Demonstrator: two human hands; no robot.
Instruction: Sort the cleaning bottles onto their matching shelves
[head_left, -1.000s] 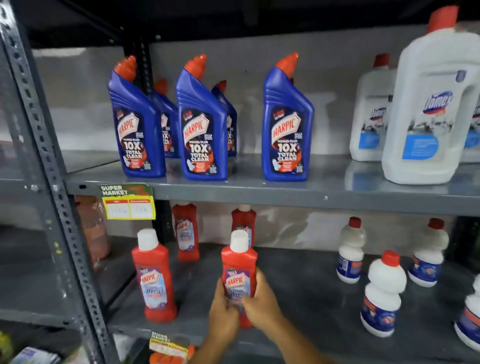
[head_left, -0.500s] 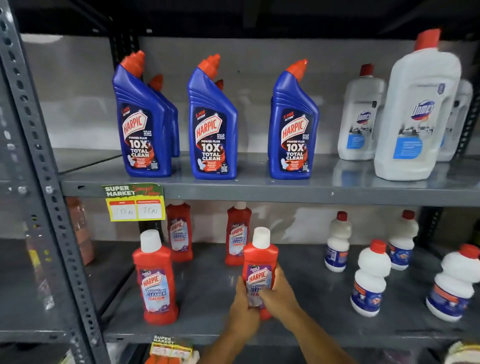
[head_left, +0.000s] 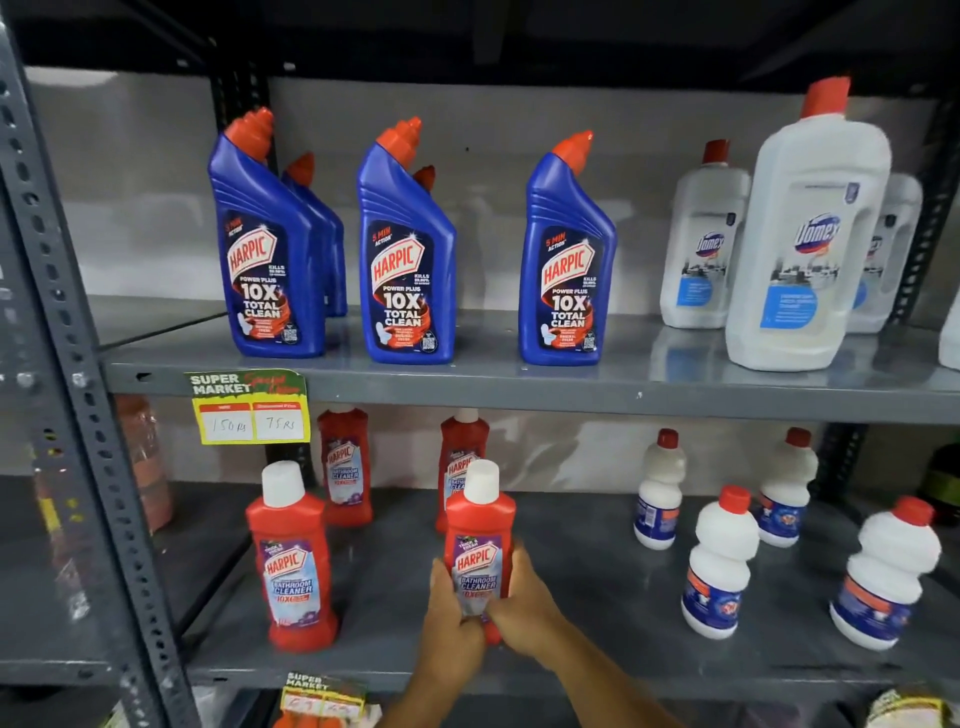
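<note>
Head view: both the left hand (head_left: 451, 610) and right hand (head_left: 524, 597) clasp the base of an upright red bottle (head_left: 479, 540) on the lower shelf (head_left: 597, 571), right of another red bottle (head_left: 293, 561).

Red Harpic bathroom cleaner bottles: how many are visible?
4, all on the lower shelf: front left, in both hands, two behind. Others may be hidden.

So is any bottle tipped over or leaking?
No, nothing stands out. The blue angled-neck bottles and red white-capped bottles stand upright, no puddles. Both hands, left and right, hold one red bathroom cleaner bottle.
</note>
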